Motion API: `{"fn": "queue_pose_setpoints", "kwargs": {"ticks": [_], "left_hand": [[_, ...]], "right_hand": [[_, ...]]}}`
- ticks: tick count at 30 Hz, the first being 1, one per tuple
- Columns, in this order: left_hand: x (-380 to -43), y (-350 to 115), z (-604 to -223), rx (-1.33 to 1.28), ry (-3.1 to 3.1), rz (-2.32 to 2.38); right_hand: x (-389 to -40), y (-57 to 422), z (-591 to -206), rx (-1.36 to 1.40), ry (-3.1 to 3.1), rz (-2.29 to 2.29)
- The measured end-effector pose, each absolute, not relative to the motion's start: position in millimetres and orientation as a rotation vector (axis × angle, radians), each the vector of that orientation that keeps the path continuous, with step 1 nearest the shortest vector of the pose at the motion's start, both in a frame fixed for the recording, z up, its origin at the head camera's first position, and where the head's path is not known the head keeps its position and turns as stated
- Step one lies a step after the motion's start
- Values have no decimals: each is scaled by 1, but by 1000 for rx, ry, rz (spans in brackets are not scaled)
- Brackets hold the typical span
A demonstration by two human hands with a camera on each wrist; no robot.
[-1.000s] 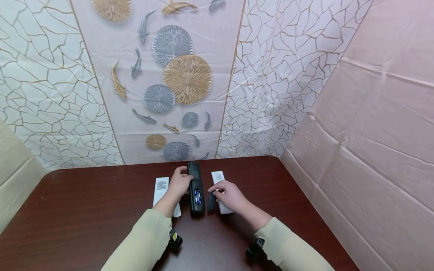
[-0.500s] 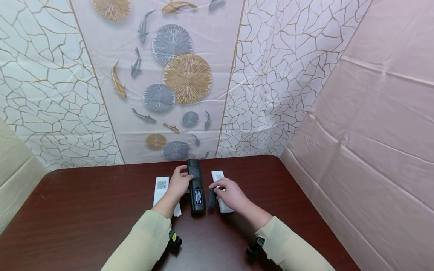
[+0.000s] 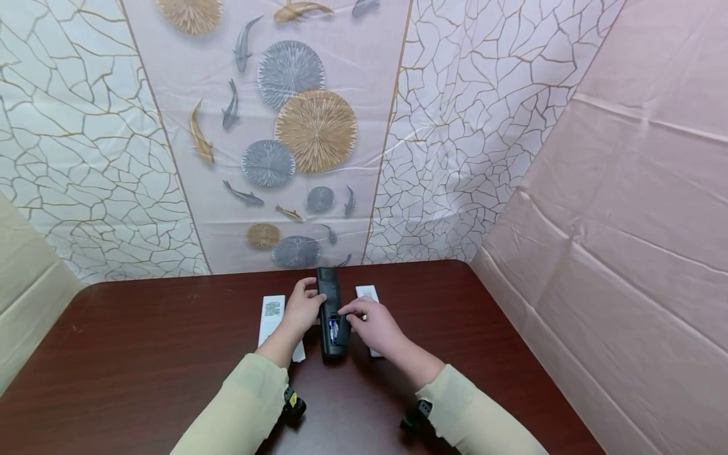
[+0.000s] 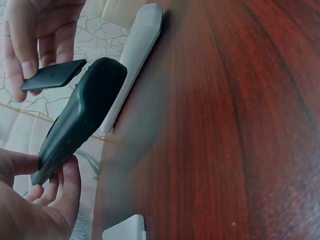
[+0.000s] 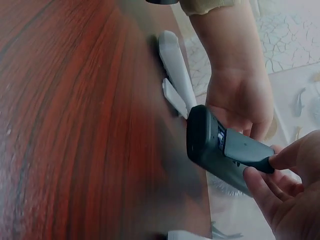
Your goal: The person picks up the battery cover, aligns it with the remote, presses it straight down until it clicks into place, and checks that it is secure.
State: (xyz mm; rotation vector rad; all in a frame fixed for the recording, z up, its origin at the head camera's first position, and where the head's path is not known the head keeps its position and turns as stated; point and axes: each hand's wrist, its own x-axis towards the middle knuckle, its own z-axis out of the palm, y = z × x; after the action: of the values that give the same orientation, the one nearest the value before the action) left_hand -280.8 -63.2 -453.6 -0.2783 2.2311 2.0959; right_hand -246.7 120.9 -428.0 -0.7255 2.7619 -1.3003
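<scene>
A black remote control is held by my left hand, thumb on its back and fingers underneath. In the left wrist view the remote is tilted and raised above the table. Its battery compartment lies uncovered in part, with blue batteries inside. My right hand pinches the black battery cover at one end, thumb against fingers. In the head view this cover overlaps the right side of the compartment; in the left wrist view the cover stands apart from the remote's back at an angle.
One white remote lies left of the black one, partly behind my left forearm, with a smaller white piece beside it. Another white remote lies to the right, under my right hand. The dark red table ends at a patterned cloth wall.
My right hand has carried the battery cover left, from beside the black remote to over its battery compartment. My left hand keeps its hold on the remote, which has scarcely shifted.
</scene>
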Motion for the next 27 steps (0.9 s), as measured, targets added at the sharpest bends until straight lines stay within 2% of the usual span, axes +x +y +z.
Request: {"fn": "queue_pose_setpoints", "kwargs": {"ticks": [27], "left_hand": [[-275, -59, -452, -203, 2285, 2054]], "right_hand": [[-243, 112, -434, -783, 2834, -1109]]}}
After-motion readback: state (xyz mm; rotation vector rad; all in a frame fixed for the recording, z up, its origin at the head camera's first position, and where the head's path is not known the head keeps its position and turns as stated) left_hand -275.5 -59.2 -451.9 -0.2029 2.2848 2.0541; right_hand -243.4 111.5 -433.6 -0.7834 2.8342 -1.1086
